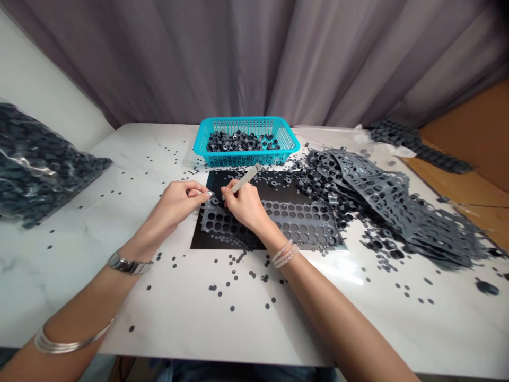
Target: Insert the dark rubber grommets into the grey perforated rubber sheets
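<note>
My right hand (pixel 246 204) is closed round a pale, flat stick-like tool (pixel 245 179), its upper end pointing up and to the right. The tool's lower end is hidden by my fingers. At the upper left corner of a dark grey moulded rubber sheet (pixel 296 216), my left hand (pixel 178 204) has thumb and forefinger pinched together; what lies between them I cannot make out. Rows of round cups cover the sheet, which lies on a black mat (pixel 199 240). My right wrist and hand cover part of it.
Behind the mat stands a turquoise basket (pixel 246 159) holding small black rubber parts. To the right lie a heap of punched grey sheets (pixel 374 185) and loose parts. A clear bag of dark parts (pixel 43 164) stands left. Small black discs (pixel 233 308) dot the white table (pixel 178 318).
</note>
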Tool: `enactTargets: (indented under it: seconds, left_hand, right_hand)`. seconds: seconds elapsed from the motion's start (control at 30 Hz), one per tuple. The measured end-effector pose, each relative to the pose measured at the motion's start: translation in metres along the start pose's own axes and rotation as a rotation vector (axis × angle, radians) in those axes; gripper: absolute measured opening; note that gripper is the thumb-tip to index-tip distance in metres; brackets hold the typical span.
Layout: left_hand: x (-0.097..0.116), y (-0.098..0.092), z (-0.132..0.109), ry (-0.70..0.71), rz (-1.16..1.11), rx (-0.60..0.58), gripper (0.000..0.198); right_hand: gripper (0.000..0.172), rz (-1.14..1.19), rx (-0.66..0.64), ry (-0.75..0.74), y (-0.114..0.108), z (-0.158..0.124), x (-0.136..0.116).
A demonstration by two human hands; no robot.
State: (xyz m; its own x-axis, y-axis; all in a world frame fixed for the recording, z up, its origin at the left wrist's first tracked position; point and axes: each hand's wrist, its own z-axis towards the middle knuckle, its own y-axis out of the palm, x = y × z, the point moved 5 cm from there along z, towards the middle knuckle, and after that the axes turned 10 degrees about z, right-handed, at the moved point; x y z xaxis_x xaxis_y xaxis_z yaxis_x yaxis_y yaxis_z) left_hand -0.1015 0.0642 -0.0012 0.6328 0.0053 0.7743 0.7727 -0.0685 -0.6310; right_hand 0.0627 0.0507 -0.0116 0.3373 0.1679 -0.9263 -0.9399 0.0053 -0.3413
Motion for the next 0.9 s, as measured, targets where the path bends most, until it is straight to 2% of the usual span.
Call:
enactTargets:
  seconds: [0.1, 0.2, 0.37, 0.5, 0.57, 0.77, 0.9]
  left_hand:
    - [-0.010, -0.015, 0.005, -0.095, -0.253, 0.019, 0.017]
    - [-0.018, -0.022, 0.012, -0.178, -0.532, 0.010, 0.013]
    - [-0.017, -0.008, 0.011, -0.316, -0.815, -0.183, 0.013]
    - [-0.010, 0.002, 0.005, -0.359, -0.944, -0.277, 0.009]
    - [-0.007, 0.004, 0.002, -0.381, -0.994, -0.285, 0.007]
    - [0.004, 0.007, -0.006, -0.428, -1.045, -0.257, 0.008]
    - [0.001, 0.008, -0.006, -0.423, -1.035, -0.256, 0.008]
  right_hand:
    - [0.029, 0.045, 0.011, 0.014, 0.000, 0.000, 0.003]
    - [0.030, 0.140, 0.023, 0.013, 0.001, 0.000, 0.009]
    - [0.028, 0.392, 0.095, 0.036, -0.001, 0.000, 0.021]
    - [0.028, 0.595, 0.153, 0.085, -0.005, 0.000, 0.024]
    - [0.026, 0.644, 0.162, 0.099, -0.007, -0.001, 0.022]
    - [0.026, 0.636, 0.144, 0.095, -0.009, -0.004, 0.016]
    - [0.027, 0.588, 0.141, 0.088, -0.008, -0.004, 0.015]
